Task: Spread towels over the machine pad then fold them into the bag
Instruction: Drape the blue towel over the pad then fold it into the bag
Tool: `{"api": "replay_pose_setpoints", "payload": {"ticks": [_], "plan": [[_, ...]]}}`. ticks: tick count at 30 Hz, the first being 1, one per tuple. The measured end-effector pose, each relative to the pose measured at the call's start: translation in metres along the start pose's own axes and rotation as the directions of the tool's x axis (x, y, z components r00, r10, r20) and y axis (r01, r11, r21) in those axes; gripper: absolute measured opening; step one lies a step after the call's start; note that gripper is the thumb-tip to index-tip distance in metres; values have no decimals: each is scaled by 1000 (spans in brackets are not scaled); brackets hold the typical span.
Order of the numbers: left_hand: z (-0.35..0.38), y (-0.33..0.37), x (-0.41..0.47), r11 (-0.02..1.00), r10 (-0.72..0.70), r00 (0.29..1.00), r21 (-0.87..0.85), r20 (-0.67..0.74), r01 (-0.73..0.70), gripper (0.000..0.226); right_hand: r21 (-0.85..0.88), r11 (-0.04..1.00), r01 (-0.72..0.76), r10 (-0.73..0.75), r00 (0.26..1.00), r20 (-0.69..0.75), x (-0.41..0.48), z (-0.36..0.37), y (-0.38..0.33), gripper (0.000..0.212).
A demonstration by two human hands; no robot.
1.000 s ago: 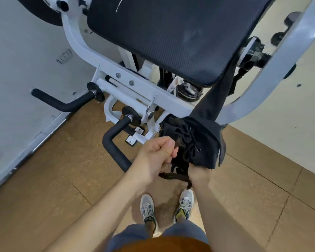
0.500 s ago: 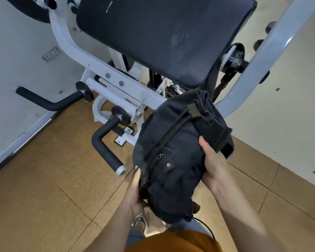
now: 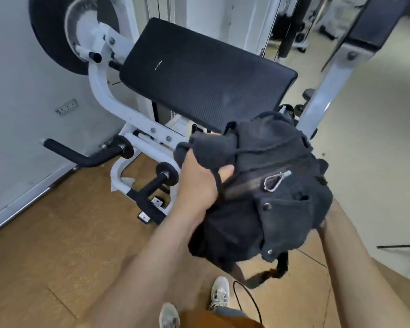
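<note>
Brown floor tiles (image 3: 45, 245) meet a pale wall (image 3: 14, 79) on the left, and a white gym machine (image 3: 109, 100) stands against that wall. Its black pad (image 3: 206, 76) tilts up in the middle of the head view, bare on top, with a round black weight plate (image 3: 47, 41) behind it and two black handles (image 3: 85, 157) sticking out low on the frame.

Just in front of the pad's near edge a person holds a dark bag (image 3: 265, 192) in the air, above their shoes (image 3: 219, 293). The left hand (image 3: 199, 183) is closed around a bunch of dark cloth and a thin cord at the bag's upper left corner, thumb across the fabric. Whether that cloth is a towel or part of the bag cannot be told. The right hand (image 3: 323, 224) is mostly hidden behind the bag's right side; its grip cannot be made out. A metal zip pull (image 3: 276, 181) hangs on the bag's front, and a strap (image 3: 272, 273) dangles beneath.
</note>
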State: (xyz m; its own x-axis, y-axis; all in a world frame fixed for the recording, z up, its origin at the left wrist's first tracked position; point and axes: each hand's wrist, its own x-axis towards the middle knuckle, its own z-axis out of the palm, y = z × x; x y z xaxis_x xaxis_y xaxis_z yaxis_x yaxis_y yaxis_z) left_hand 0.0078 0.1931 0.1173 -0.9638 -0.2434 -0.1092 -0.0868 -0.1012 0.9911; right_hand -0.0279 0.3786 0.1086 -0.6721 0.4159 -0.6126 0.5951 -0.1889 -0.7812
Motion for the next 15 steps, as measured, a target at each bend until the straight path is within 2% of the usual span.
{"api": "replay_pose_setpoints", "payload": {"ticks": [1, 2, 3, 4, 5, 6, 8, 9, 10, 11, 13, 14, 15], "plan": [[-11, 21, 21, 989, 59, 998, 138, -3, -58, 46, -18, 1000, -1, 0, 999, -41, -5, -3, 2, 27], [-22, 41, 41, 969, 99, 995, 227, -5, -96, 49, 26, 1000, 7, -7, 1000, 20, 5, -5, 11, 21], [-32, 60, 62, 931, 140, 990, 337, 16, -138, 48, 68, 998, -8, -3, 986, 164, 4, -5, 20, 17], [-46, 65, 88, 885, 146, 989, 443, 32, -145, 45, 88, 996, -11, -12, 966, 258, 9, -4, 34, 23], [-58, 60, 109, 808, 137, 990, 576, 26, -127, 41, 38, 998, -41, 29, 963, 270, 18, 0, 48, 37], [-71, 49, 123, 678, 101, 995, 733, -13, -59, 42, -28, 997, -70, 75, 947, 312, 21, 5, 60, 47], [-94, 25, 137, 348, 9, 991, 930, -131, 120, 54, -178, 981, -75, 138, 918, 373, 17, 25, 84, 49], [-98, 15, 135, 202, 11, 984, 964, -180, 174, 54, -248, 966, -79, 176, 900, 398, 14, 31, 93, 47], [-96, 3, 132, 131, 80, 986, 982, -149, 137, 54, -291, 952, -94, 211, 890, 403, 13, 37, 99, 47], [-87, -8, 122, 136, 173, 985, 991, -21, -3, 53, -326, 939, -107, 238, 887, 396, 14, 40, 103, 48], [-51, -34, 89, 227, 277, 891, 877, 360, -425, 53, -362, 924, -126, 267, 889, 372, 20, 39, 109, 48], [-34, -51, 75, 234, 212, 842, 810, 497, -537, 57, -366, 921, -136, 277, 888, 368, 23, 37, 111, 47], [-19, -63, 61, 202, 96, 830, 806, 549, -557, 59, -360, 920, -155, 294, 881, 371, 24, 33, 113, 46]]}}
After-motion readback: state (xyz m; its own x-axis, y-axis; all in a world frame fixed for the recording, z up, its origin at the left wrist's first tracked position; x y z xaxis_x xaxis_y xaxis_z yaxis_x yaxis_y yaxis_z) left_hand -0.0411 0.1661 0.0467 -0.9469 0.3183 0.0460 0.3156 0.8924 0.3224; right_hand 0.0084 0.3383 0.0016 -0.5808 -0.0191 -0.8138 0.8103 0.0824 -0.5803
